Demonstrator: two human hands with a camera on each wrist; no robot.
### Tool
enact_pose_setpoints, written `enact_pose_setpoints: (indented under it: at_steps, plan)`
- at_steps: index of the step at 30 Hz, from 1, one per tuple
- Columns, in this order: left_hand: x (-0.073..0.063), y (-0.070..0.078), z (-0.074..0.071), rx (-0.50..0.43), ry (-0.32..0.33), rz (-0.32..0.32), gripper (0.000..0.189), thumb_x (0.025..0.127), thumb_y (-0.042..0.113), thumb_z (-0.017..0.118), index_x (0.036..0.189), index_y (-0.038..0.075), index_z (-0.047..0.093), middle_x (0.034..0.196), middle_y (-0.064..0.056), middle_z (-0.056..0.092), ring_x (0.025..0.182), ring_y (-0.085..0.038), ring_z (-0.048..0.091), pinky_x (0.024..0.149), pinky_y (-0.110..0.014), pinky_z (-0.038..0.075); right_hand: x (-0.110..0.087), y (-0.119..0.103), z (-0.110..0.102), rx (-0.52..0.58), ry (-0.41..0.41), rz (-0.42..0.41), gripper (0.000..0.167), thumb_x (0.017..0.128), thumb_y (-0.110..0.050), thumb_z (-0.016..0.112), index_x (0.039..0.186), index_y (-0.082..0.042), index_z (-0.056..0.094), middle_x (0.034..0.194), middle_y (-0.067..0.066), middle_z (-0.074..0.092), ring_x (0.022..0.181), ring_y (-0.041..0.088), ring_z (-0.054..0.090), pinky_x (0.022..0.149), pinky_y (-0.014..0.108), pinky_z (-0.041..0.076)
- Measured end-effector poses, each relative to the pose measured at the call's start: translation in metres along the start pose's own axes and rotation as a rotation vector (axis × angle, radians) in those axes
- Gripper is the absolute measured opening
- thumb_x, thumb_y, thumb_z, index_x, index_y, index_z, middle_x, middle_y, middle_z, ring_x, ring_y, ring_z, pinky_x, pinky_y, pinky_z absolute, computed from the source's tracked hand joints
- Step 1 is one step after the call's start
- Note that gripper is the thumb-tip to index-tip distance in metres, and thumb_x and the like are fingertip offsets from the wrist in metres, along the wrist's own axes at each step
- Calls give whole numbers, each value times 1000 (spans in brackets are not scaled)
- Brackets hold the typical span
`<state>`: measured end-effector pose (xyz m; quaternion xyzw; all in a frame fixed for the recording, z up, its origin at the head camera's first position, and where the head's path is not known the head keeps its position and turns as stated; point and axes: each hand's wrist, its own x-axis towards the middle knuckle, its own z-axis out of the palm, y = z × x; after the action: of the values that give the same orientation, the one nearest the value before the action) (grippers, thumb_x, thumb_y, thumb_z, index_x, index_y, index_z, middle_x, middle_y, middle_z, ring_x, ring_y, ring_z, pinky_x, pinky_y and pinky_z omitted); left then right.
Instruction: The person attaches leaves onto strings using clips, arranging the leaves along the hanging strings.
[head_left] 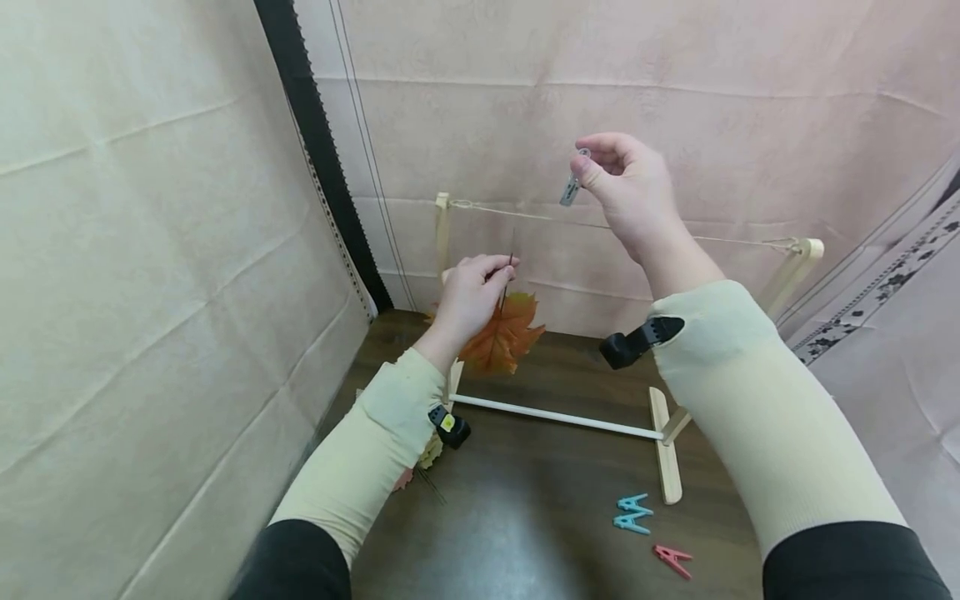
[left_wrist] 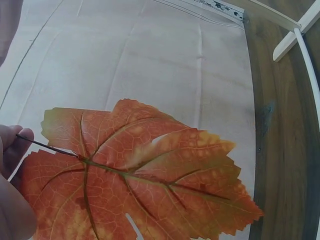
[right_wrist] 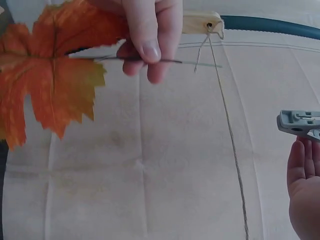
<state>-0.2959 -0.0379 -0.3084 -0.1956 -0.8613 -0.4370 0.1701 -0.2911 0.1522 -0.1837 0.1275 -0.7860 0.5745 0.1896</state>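
Observation:
My left hand [head_left: 474,292] pinches the thin dark stem of an orange artificial maple leaf [head_left: 504,337], which hangs below the fingers. The leaf [left_wrist: 135,175] fills the lower left wrist view, its veins plain. In the right wrist view the stem end pokes out past the thumb of the left hand [right_wrist: 147,37], near the string [right_wrist: 227,120]. Higher up and to the right, my right hand [head_left: 630,187] holds a grey clothespin [head_left: 573,182] between thumb and fingers. That clothespin [right_wrist: 300,122] shows at the right edge of the right wrist view, apart from the string.
The string [head_left: 555,218] runs between two wooden posts of a stand, joined below by a white rod [head_left: 555,417]. Two blue clothespins [head_left: 632,514] and a red clothespin [head_left: 672,560] lie on the dark wooden table [head_left: 510,517]. Artificial flowers [head_left: 430,454] lie partly behind the left forearm.

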Motion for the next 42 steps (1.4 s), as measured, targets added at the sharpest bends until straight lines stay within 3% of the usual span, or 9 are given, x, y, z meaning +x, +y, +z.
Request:
enact_pose_setpoints:
  at_steps: [6, 12, 19, 24, 31, 42]
  plan:
    - [1, -2, 5, -79, 36, -26, 25, 94, 23, 59, 115, 14, 68, 95, 4, 70, 94, -14, 55, 91, -35, 31, 3, 0, 12, -83, -7, -13, 31, 93, -23, 60, 118, -5, 60, 96, -1, 57, 91, 12, 53, 79, 24, 40]
    - [-2, -2, 8, -180, 55, -68, 23, 93, 20, 61, 114, 14, 67, 94, 2, 67, 91, -13, 55, 77, -27, 45, 4, -1, 22, -116, -18, 7, 34, 93, -27, 59, 119, -6, 60, 101, 2, 58, 96, 13, 52, 83, 25, 40]
    - [1, 3, 15, -244, 64, -104, 22, 93, 20, 61, 113, 13, 67, 93, 1, 66, 84, -12, 56, 71, -25, 45, 8, 3, 28, -194, -65, 7, 35, 94, -28, 56, 121, -6, 58, 112, 5, 60, 103, 12, 53, 90, 26, 40]
    - [4, -1, 19, -274, 86, -119, 22, 92, 17, 61, 112, 10, 66, 93, -2, 66, 83, -12, 56, 71, -24, 45, 10, 9, 37, -230, -29, -31, 31, 96, -25, 54, 119, -6, 58, 112, 6, 61, 102, 12, 54, 88, 24, 40]
    - [5, 1, 15, -338, 117, -132, 20, 93, 15, 59, 110, 10, 67, 94, -2, 67, 84, -12, 58, 74, -25, 47, 10, 7, 48, -218, -40, -50, 30, 95, -25, 55, 118, -6, 58, 111, 5, 58, 101, 12, 53, 87, 25, 41]
    - [9, 0, 10, -328, 118, -181, 21, 96, 16, 55, 113, 13, 66, 94, -1, 67, 86, -12, 58, 75, -27, 48, 12, 9, 56, -191, -83, -20, 28, 94, -21, 57, 116, -4, 59, 109, 6, 60, 99, 14, 54, 88, 25, 41]
